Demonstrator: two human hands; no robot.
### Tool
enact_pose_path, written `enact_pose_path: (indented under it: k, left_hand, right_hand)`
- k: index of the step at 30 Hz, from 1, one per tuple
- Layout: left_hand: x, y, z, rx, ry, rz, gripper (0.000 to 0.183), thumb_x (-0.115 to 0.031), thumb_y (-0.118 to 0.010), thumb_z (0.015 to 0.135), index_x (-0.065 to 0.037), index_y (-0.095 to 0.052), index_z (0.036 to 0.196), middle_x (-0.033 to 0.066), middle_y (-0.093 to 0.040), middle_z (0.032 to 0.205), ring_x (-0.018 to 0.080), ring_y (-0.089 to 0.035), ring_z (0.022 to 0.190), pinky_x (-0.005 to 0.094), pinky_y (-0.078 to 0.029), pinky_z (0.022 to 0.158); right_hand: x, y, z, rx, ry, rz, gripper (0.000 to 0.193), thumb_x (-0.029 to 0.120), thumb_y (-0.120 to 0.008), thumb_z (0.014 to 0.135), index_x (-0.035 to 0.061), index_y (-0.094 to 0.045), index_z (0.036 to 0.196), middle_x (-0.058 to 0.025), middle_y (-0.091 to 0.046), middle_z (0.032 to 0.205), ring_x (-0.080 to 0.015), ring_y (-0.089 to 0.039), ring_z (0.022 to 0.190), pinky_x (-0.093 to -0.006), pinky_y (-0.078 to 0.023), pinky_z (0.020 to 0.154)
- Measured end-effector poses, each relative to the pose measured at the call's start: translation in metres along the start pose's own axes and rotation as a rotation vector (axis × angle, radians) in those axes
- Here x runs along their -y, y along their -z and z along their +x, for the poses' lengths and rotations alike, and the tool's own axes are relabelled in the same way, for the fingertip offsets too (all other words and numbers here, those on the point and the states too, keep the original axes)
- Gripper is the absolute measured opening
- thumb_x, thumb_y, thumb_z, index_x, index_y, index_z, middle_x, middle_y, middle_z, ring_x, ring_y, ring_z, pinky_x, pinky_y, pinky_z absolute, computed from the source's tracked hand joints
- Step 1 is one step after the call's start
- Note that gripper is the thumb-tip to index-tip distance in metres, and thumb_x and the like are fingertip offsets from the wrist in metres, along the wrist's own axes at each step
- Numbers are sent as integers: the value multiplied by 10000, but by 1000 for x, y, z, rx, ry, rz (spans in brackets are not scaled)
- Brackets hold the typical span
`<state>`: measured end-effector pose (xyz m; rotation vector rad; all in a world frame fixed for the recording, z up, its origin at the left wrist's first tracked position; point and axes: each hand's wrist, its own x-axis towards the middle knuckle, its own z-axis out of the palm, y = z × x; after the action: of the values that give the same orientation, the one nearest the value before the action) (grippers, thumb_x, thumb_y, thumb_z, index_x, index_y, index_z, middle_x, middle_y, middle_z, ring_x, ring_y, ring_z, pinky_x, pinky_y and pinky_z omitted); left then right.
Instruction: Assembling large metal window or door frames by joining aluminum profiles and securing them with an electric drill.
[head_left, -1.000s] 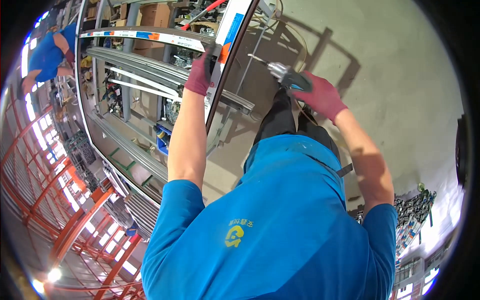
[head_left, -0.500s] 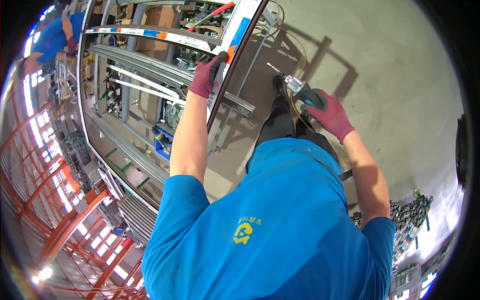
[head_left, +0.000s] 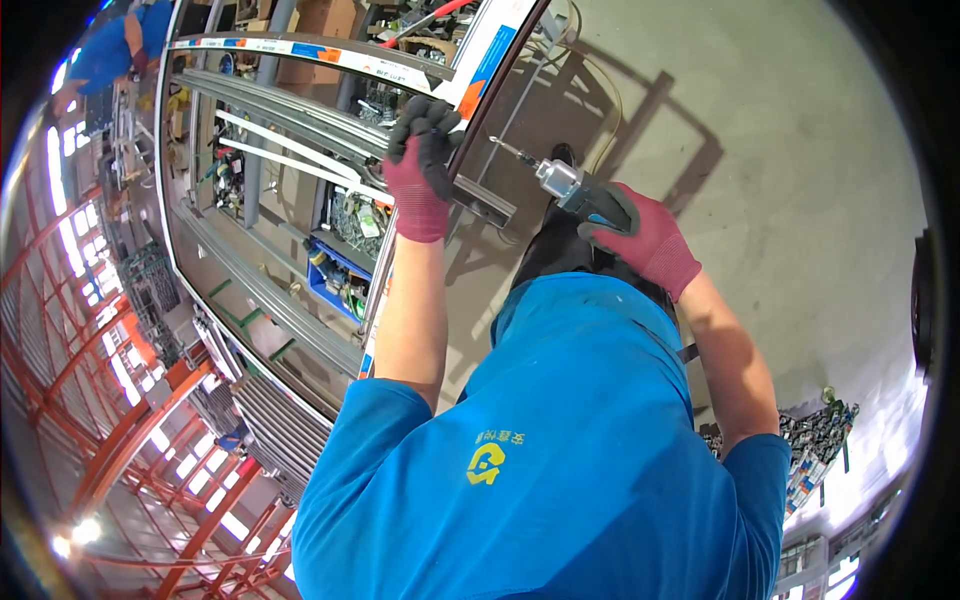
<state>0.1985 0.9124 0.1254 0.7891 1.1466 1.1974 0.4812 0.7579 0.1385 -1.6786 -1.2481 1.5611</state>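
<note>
My right hand [head_left: 640, 238], in a maroon glove with dark fingers, is wrapped round a power drill [head_left: 560, 180]. The long thin bit points up and left toward a metal frame [head_left: 488, 62] with a dark edge and printed protective film. Above the frame, close to its inner corner, is my left hand [head_left: 422, 165] in a matching glove. Its fingers are bent and drawn together; whatever they may hold is hidden. The drill bit is apart from the frame.
Metal profiles [head_left: 280, 118] lie across under the frame. Below sit a blue bin [head_left: 335, 278] with small items and a red-handled tool [head_left: 430, 22]. A hose [head_left: 612, 105] trails over the floor. Another person's blue sleeve [head_left: 105, 58] shows far left.
My left hand has lifted from lying along the frame and curled its fingers, shifting slightly right and nearer to me. My right hand has brought the drill left, closer to the frame.
</note>
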Motion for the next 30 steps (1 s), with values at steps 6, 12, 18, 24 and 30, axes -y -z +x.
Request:
enact_pose_path:
  k: [6, 12, 18, 24, 30]
  left_hand:
    - [27, -9, -18, 89, 60, -170, 373, -186, -625, 1063, -37, -576, 1401, 176, -725, 1212, 243, -728, 1039, 370, -598, 867]
    - [33, -12, -21, 149, 93, -140, 413, -192, -633, 1058, -34, -548, 1430, 188, -708, 1220, 283, -720, 1062, 428, -604, 931]
    - [38, -28, -27, 119, 116, 155, 327, -120, -585, 1074, 13, -590, 1373, 187, -717, 1167, 272, -733, 1023, 396, -611, 904]
    - [81, -46, -18, -33, 173, 112, 204, -109, -570, 1080, 3, -653, 1229, 142, -743, 1011, 209, -745, 876, 323, -612, 775]
    - [112, -42, -2, 78, 143, 237, 227, -73, -546, 1074, 17, -665, 1245, 153, -745, 1078, 245, -748, 949, 355, -611, 821]
  right_hand:
    - [0, -13, 5, -48, 109, -85, 673, 389, -829, 805, 82, -628, 1368, -214, -713, 1219, -399, -684, 1139, -453, -545, 979]
    - [-3, -13, 5, -26, 69, -100, 680, 283, -835, 806, 24, -597, 1388, -238, -707, 1237, -393, -687, 1159, -423, -537, 985]
    - [-12, -16, 1, -81, 40, -155, 694, 358, -829, 821, 47, -595, 1396, -221, -700, 1257, -399, -675, 1162, -441, -539, 991]
    - [-21, -29, -4, -188, -53, -302, 746, 443, -824, 818, 74, -581, 1418, -178, -680, 1311, -393, -657, 1178, -450, -543, 994]
    - [-43, -23, 22, -207, -49, -405, 769, 508, -800, 826, 76, -584, 1424, -191, -677, 1318, -393, -649, 1195, -455, -529, 1015]
